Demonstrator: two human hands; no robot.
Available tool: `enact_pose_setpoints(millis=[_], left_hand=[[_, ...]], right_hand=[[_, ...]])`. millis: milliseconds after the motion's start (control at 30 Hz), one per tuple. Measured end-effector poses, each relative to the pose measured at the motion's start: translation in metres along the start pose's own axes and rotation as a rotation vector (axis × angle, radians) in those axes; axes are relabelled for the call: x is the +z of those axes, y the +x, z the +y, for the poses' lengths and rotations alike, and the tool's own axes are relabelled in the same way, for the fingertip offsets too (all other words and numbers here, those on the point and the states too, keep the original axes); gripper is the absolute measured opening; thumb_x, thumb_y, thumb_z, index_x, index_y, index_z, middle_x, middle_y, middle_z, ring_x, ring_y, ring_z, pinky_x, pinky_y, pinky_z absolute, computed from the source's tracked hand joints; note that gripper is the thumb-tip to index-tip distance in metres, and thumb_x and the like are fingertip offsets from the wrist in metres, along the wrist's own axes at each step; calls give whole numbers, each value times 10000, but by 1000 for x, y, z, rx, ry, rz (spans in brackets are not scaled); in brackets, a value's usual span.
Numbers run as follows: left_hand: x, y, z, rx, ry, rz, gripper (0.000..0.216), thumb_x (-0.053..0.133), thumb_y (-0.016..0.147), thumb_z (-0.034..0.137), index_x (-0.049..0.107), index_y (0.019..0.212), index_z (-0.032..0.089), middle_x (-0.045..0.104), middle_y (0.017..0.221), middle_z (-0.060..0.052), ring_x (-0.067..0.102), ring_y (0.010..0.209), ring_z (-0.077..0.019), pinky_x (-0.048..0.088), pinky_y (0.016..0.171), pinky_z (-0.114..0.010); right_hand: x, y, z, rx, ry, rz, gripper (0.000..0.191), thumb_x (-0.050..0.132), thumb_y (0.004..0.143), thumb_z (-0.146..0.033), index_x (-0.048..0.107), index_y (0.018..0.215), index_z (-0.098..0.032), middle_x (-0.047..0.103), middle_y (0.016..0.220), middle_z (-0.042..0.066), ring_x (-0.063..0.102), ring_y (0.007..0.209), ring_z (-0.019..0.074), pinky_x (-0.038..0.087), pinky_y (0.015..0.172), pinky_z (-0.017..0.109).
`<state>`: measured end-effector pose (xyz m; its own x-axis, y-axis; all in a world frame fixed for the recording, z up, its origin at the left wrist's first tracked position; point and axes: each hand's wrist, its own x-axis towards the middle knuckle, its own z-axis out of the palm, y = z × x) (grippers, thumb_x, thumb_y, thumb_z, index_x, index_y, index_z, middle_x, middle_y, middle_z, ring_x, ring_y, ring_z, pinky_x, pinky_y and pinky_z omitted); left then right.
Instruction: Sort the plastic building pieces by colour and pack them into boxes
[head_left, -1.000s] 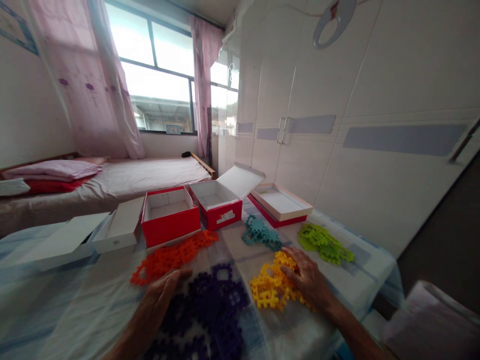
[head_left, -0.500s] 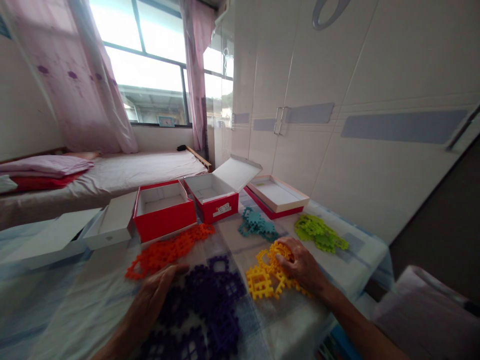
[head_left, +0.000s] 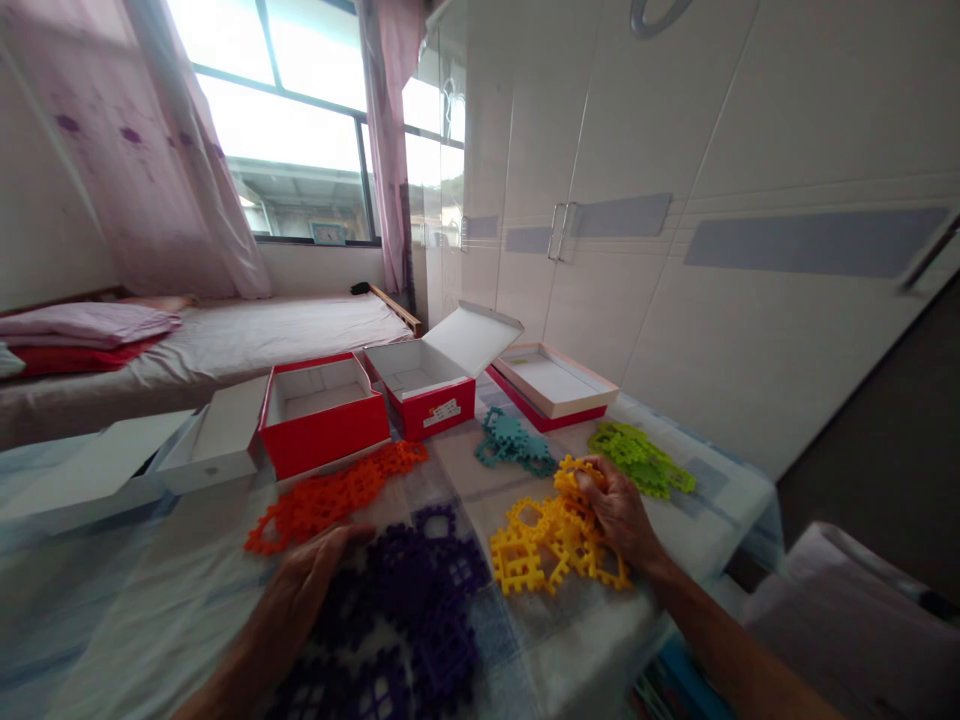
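My right hand [head_left: 619, 508] pinches a yellow toothed building piece [head_left: 576, 478] between thumb and fingers, at the far end of a pile of yellow building pieces [head_left: 525, 550]. My left hand [head_left: 322, 565] lies with fingers stretched out at the left edge of a heap of dark purple building pieces [head_left: 427, 580]; whether its underside touches any piece is hidden. Just beyond that hand is a row of orange building pieces [head_left: 337, 492]. Teal building pieces [head_left: 511, 440] and lime green building pieces [head_left: 641, 460] lie further back.
Behind the piles stand an uncovered red box [head_left: 322, 435], another red box [head_left: 439, 410] with its lid raised, and a shallow tray-like box [head_left: 562, 405]. White boxes [head_left: 214, 440] stand at left on the cloth-covered table [head_left: 150, 580]. A chair [head_left: 847, 610] is at right.
My right hand has shifted slightly up and right, and the yellow piece in its fingers now stands higher above the pile. My left hand stays nearly in place.
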<state>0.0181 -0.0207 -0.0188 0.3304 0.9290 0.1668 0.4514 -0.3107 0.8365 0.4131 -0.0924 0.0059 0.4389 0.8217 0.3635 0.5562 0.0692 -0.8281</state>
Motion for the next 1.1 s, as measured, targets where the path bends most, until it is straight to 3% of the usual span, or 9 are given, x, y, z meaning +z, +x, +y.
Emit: enact_pose_setpoints(millis=[167, 300, 500, 600, 667, 767, 867, 1000, 1100], left_hand=[[-1, 0, 7, -18, 34, 22, 559, 304, 862, 614, 703, 1006, 250, 700, 1069, 2, 616, 1046, -228, 420, 1001, -346], [-1, 0, 10, -20, 48, 23, 570, 299, 850, 634, 706, 1002, 264, 702, 1066, 14, 620, 1037, -230, 434, 988, -349], [-2, -2, 9, -12, 84, 22, 568, 290, 857, 623, 703, 1013, 266, 695, 1080, 14, 610, 1054, -232, 416, 1007, -367], [-2, -3, 14, -13, 91, 48, 565, 303, 856, 617, 705, 1012, 252, 700, 1066, -1, 611, 1048, -239, 419, 1004, -375], [0, -4, 19, -13, 74, 73, 568, 311, 853, 618, 711, 998, 242, 707, 1046, -10, 621, 1027, -243, 430, 993, -376], [2, -5, 25, -24, 32, 98, 578, 306, 854, 619, 721, 972, 234, 712, 1030, -15, 627, 1011, -244, 445, 977, -375], [1, -4, 25, -23, 30, 89, 586, 315, 840, 638, 724, 965, 238, 714, 1026, -12, 626, 1012, -247, 448, 972, -380], [-1, -4, 21, -4, 32, 48, 554, 313, 862, 605, 705, 1014, 245, 697, 1075, -9, 607, 1057, -237, 428, 993, -364], [-2, -3, 17, -13, 45, 29, 559, 296, 867, 603, 706, 1009, 249, 698, 1074, -7, 613, 1049, -232, 438, 983, -357]], right_hand=[[-9, 11, 6, 224, 432, 118, 282, 609, 711, -435, 560, 889, -222, 626, 805, -3, 580, 694, 150, 473, 592, 251], [-22, 39, -2, 344, 610, 196, 287, 655, 642, -381, 549, 870, -244, 626, 849, -7, 591, 697, 151, 445, 466, 215], [-18, 135, -40, 383, 538, 210, 145, 552, 734, -312, 503, 839, -225, 622, 810, 11, 594, 667, 137, 466, 464, 225], [-4, 175, -54, 376, 439, 181, 199, 566, 753, -375, 525, 858, -211, 631, 797, 35, 599, 684, 152, 506, 527, 276], [4, 185, -58, 352, 346, 171, 246, 581, 745, -416, 551, 870, -205, 640, 847, 59, 604, 769, 180, 526, 609, 320], [8, 171, -54, 261, 194, 170, 269, 600, 722, -388, 584, 919, -205, 630, 988, 79, 579, 942, 210, 499, 799, 362], [3, 129, -40, 138, 72, 126, 305, 646, 659, -313, 621, 941, -200, 613, 1079, 82, 543, 1051, 220, 399, 964, 361], [-10, 70, -10, -66, -294, -159, 424, 658, 639, -380, 656, 998, -154, 627, 1080, 130, 562, 1036, 267, 393, 953, 393], [-16, 47, 7, -129, -534, -323, 505, 620, 680, -444, 639, 1072, -126, 629, 1083, 147, 566, 1010, 278, 415, 909, 396]])
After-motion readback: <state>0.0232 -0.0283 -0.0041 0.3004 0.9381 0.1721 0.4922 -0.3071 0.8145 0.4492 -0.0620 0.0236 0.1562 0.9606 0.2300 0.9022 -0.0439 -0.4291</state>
